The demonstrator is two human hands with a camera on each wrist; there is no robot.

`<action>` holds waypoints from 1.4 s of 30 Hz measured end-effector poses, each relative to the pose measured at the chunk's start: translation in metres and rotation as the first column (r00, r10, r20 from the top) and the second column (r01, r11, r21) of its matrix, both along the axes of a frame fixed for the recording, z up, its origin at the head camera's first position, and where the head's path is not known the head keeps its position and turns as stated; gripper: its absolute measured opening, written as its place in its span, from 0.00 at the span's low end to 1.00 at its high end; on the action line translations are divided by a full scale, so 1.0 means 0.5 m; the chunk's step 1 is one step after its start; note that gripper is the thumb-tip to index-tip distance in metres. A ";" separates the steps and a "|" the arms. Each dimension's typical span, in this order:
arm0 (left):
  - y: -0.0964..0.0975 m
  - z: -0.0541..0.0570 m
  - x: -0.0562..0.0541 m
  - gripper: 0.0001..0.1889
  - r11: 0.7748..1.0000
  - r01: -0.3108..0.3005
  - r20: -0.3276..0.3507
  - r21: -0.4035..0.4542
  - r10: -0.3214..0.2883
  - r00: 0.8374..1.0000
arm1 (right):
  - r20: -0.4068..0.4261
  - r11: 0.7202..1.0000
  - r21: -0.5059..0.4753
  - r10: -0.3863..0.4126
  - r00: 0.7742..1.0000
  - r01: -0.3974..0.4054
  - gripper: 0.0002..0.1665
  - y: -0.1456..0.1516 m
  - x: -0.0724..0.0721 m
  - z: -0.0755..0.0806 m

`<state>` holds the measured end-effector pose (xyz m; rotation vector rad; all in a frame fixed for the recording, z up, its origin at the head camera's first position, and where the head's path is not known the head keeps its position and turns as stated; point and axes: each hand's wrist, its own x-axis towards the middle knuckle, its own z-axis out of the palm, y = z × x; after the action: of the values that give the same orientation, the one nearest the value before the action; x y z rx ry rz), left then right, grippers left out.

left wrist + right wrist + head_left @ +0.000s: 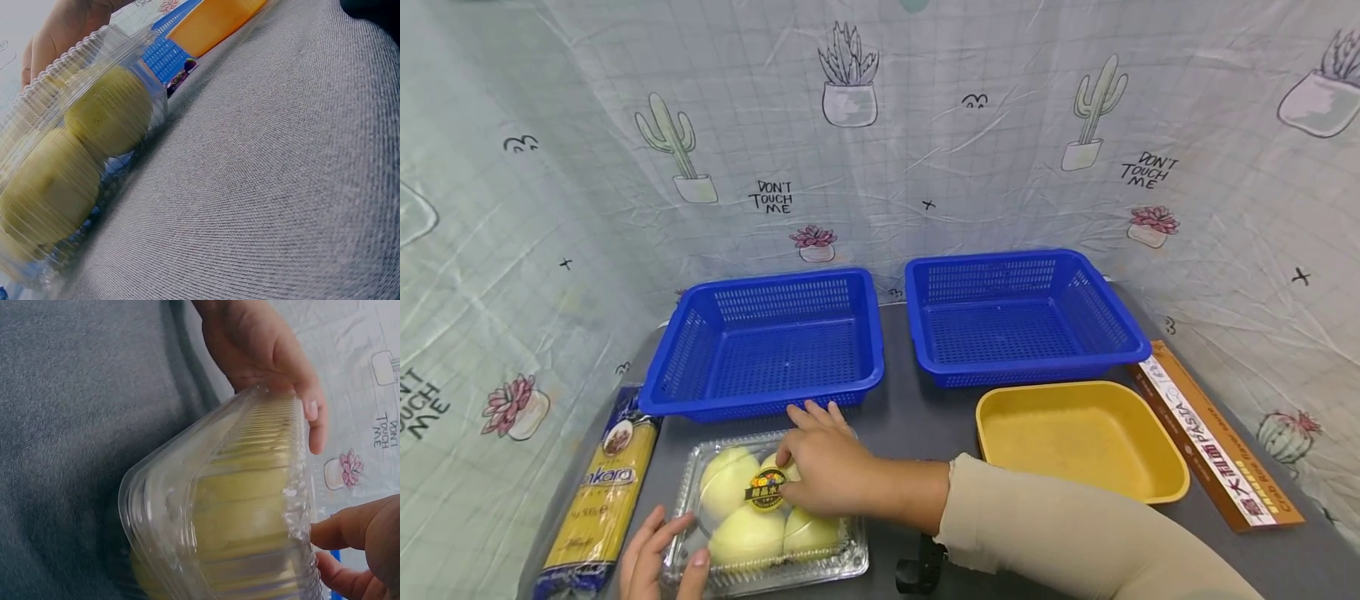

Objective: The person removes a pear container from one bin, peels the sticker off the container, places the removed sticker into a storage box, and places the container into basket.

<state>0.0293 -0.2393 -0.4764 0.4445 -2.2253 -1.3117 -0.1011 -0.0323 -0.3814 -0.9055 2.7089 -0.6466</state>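
A clear plastic clamshell box [850,567] lies on the dark table, holding several round pale yellow-green fruits [747,533]. A black round label [765,490] with coloured fruit pictures is stuck on its lid. My right hand [827,467] reaches across from the right and rests on the lid, thumb beside the label. In the right wrist view, thumb and finger of that right hand [375,544] touch the ribbed plastic with a gap between their tips. My left hand [655,558] is at the box's near left corner, fingers spread against its edge; the right wrist view shows its fingers over that corner.
Two blue perforated baskets [760,408] [1030,371] stand at the back, before a printed curtain. A yellow tray [1082,442] sits at the right, beside a long brown pasta box [1217,450]. Left of the clamshell lies a spaghetti packet [602,492]. A black object [921,575] shows under the right sleeve.
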 end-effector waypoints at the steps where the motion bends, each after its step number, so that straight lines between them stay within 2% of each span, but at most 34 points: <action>1: 0.000 0.001 0.000 0.18 1.000 -0.003 -0.006 -0.001 0.003 1.000 | 0.001 1.000 0.000 0.006 1.000 -0.006 0.10 0.000 -0.001 0.002; 12: 0.002 0.007 0.001 0.18 0.999 -0.003 0.000 -0.040 0.003 1.000 | 0.067 1.000 -0.001 0.017 0.998 -0.017 0.07 -0.001 -0.008 0.010; 22: -0.003 0.002 -0.001 0.18 0.999 0.005 0.000 -0.042 -0.005 1.000 | 0.061 0.999 -0.017 0.045 0.997 -0.044 0.05 0.000 -0.002 0.003; 26: -0.001 0.001 -0.002 0.17 0.999 -0.001 -0.001 -0.044 0.001 1.000 | 0.052 0.998 -0.044 0.047 0.998 -0.045 0.13 0.000 -0.003 0.000; 31: -0.002 0.005 -0.002 0.18 0.999 0.003 -0.006 -0.050 -0.003 1.000 | 0.028 0.994 -0.083 0.075 0.997 -0.073 0.24 0.009 -0.018 0.010; 37: -0.014 0.017 -0.007 0.20 0.994 0.084 0.023 -0.076 -0.082 0.996 | -0.088 0.993 -0.017 0.118 0.989 -0.120 0.13 0.033 -0.038 0.025; 42: -0.014 0.020 0.003 0.20 0.995 0.076 0.043 -0.063 -0.074 0.996 | -0.078 0.992 0.014 0.128 0.989 -0.127 0.05 0.030 -0.031 0.026</action>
<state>0.0309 -0.2465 -0.4664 0.3702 -2.3313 -1.2754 -0.1168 -0.0173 -0.3685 -1.1140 2.6916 -0.5839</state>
